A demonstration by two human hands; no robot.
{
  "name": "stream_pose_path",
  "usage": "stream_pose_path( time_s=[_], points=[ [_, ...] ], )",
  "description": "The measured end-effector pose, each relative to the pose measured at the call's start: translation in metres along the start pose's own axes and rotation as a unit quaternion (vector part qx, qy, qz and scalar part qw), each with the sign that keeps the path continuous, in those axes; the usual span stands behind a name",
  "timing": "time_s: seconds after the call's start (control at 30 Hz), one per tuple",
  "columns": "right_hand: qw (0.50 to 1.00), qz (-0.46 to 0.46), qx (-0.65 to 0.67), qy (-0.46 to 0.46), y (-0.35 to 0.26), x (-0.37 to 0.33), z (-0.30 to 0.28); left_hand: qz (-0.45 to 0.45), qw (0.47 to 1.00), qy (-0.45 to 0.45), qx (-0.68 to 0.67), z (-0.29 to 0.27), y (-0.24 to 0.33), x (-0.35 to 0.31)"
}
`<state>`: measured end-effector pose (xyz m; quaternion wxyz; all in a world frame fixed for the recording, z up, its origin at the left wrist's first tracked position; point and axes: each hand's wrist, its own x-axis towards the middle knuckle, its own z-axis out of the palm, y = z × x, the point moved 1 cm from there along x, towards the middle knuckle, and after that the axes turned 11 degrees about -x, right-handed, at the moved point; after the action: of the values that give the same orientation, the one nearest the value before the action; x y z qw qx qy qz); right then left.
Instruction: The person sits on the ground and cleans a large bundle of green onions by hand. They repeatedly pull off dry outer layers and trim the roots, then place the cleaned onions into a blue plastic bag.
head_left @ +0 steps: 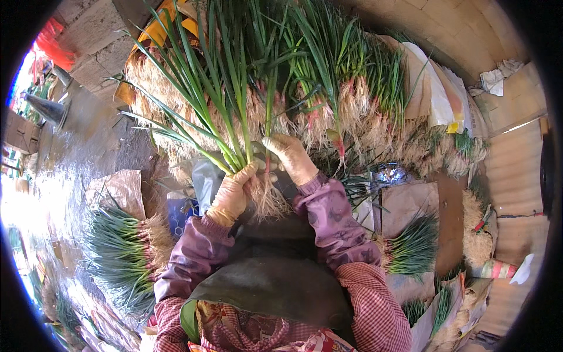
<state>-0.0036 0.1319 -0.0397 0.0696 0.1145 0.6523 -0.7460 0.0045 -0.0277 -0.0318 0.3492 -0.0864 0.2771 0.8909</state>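
Observation:
My left hand [233, 195], in a yellowish glove, is closed round a small bunch of green onions [226, 132]. Their long green leaves fan upward, and pale stringy roots hang beside the hand. My right hand [290, 157], gloved alike, has its thumb and fingers closed on a single green onion [269, 114] with a reddish lower stem, just right of the bunch. Behind both hands lies a wide heap of green onions [358, 88], with tangled tan roots toward me. Part of the right fingers is hidden behind the stem and roots.
Stacked green onions [120, 252] lie at the left, roots inward. Another stack [413, 246] rests at the right near brown cardboard [410, 202]. A dark apron [270, 287] covers my lap. A grey cone [50, 111] lies on the wet floor at far left.

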Motion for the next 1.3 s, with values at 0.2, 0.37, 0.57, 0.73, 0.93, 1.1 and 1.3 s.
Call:
stream_pose_path(
  time_s=[0.2, 0.37, 0.57, 0.73, 0.93, 1.1, 1.3],
  points=[
    [0.808, -0.244, -0.493, 0.211, 0.006, -0.011, 0.009, 0.003, 1.000, -0.019, -0.011, -0.002, -0.001, 0.001],
    [0.705, 0.059, -0.705, 0.054, 0.082, -0.016, -0.102, -0.037, 0.988, -0.075, -0.133, 0.030, 0.009, -0.032],
    [0.983, -0.010, -0.162, -0.082, -0.006, -0.044, -0.033, -0.090, 0.968, -0.163, -0.170, 0.000, -0.007, -0.019],
    [0.999, -0.022, 0.002, -0.037, -0.015, -0.010, -0.001, -0.047, 0.989, -0.051, -0.134, 0.003, -0.010, -0.024],
    [0.744, -0.074, -0.605, 0.274, 0.068, -0.007, -0.048, -0.034, 0.974, -0.198, -0.106, 0.024, 0.000, -0.047],
    [0.691, -0.076, -0.719, 0.004, 0.036, -0.093, -0.074, -0.013, 0.989, -0.111, -0.101, 0.000, -0.005, -0.031],
    [0.785, -0.040, -0.559, 0.264, -0.029, -0.023, -0.145, -0.088, 0.986, -0.144, -0.012, 0.012, -0.037, -0.021]
  ],
)
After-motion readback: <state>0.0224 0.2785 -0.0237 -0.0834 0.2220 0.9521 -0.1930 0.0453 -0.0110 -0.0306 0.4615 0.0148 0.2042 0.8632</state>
